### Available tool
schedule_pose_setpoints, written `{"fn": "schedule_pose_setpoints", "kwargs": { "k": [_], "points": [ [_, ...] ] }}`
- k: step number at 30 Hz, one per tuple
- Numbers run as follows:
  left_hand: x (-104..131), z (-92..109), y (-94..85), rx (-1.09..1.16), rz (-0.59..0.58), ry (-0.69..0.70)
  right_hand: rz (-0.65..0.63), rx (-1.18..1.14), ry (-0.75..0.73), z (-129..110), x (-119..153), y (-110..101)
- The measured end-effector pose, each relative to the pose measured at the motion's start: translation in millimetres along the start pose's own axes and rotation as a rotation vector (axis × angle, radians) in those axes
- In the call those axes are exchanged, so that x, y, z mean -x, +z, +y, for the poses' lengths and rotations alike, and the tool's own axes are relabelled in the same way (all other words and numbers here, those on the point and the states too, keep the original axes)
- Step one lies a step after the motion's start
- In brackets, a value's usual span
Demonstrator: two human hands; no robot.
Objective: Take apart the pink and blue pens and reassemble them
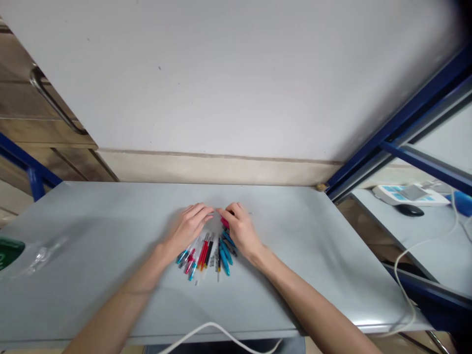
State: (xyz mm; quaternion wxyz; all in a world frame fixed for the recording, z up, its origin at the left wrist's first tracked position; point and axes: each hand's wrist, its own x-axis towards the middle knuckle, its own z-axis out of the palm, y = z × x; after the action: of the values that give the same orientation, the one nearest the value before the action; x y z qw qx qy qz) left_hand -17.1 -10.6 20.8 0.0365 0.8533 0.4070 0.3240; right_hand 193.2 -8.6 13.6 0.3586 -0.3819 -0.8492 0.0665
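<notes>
- Your left hand [189, 226] is resting beyond the red refills [204, 253], fingers bent and nearly together; you cannot tell if it is holding anything.
- Your right hand [240, 228] is half closed over a pink part [224, 222], beyond and right of the red refills; firmness unclear.
- Judgement: you are working best by pinching lightly, keeping wrists clear of the red refills.
- Lying about the red refills (two at least): blue barrels [224, 263], three at least, right; clear tubes [192, 270], four at least, left.
</notes>
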Motion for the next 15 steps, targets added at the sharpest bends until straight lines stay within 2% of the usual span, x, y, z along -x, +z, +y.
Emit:
{"fn": "schedule_pose_setpoints", "kwargs": {
  "k": [5,11,15],
  "points": [
    [2,2,3.6,0.014,-0.023,0.001,0.037,-0.013,-0.032,12,2,-2],
    [2,10,4.9,0.043,-0.015,-0.029,0.035,0.054,-0.097,9,3,-3],
    [2,16,4.5,0.051,-0.064,-0.062,0.014,0.082,-0.121,7,3,-3]
  ]
}}
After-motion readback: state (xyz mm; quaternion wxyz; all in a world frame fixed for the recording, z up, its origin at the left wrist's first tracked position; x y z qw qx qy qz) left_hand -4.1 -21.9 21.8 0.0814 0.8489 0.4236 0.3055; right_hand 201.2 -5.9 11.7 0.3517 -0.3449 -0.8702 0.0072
